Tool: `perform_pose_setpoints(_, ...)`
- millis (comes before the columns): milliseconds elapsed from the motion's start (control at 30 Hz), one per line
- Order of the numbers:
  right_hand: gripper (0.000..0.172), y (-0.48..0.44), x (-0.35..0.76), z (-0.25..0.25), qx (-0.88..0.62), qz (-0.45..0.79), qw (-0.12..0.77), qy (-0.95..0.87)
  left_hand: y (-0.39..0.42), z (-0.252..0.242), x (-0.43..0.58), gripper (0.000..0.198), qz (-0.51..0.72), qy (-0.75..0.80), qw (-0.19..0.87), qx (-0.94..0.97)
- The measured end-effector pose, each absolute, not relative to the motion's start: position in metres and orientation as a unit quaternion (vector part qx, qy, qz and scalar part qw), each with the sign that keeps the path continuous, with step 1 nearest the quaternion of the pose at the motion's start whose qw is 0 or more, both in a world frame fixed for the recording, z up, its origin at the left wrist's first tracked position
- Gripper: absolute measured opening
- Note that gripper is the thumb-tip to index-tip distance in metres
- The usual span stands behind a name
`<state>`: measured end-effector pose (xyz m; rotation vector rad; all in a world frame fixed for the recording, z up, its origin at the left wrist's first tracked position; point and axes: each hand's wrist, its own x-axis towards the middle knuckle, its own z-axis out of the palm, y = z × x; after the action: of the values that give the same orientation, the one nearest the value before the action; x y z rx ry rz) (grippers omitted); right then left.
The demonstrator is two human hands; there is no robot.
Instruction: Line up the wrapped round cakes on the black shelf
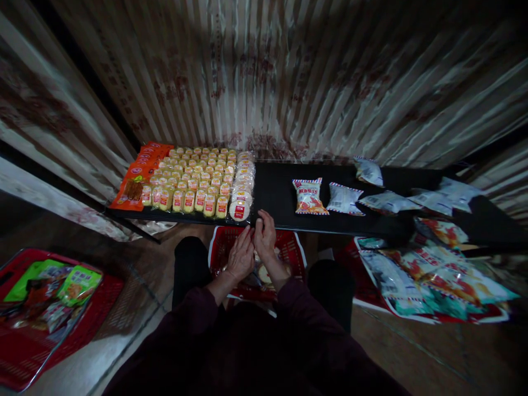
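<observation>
While round packets (244,184) flank yellow packets (193,181) on the black bench (272,192), the left hand (240,257) and right hand (265,237) are close together at its front edge, fingers mostly extended; I cannot tell whether either grips anything. Beneath sits a red basket (218,242); puffed bags (309,198) lie farther right.

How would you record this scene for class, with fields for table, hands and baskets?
Table: black
Table's left part: orange packets, rows of wrapped cakes, round biscuits
Table's right part: loose snack bags
Hands: left hand and right hand close together at the table's front edge; grip unclear
Middle basket: red, below the hands, holding more biscuits
Left basket: red, mixed packets
Right basket: red, more snack bags
</observation>
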<state>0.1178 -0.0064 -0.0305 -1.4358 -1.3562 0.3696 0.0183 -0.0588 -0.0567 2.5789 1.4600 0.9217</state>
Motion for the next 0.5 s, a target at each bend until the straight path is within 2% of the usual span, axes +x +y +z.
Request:
perform_pose_setpoints(300,0.035,-0.039,0.114,-0.06,-0.626,0.18,0.494,-0.576,-0.078,-0.09,0.012,0.056,0.261,0.507,0.105,0.814)
perform_pose_setpoints(400,0.033,-0.049,0.113,-0.084,-0.651,0.208,0.446,-0.578,-0.081,-0.105,0.006,0.051,0.233,0.541,0.156,0.793)
perform_pose_setpoints(500,0.028,-0.056,0.115,-0.113,-0.68,0.285,0.369,-0.565,-0.082,-0.114,0.001,0.045,0.171,0.604,0.261,0.734)
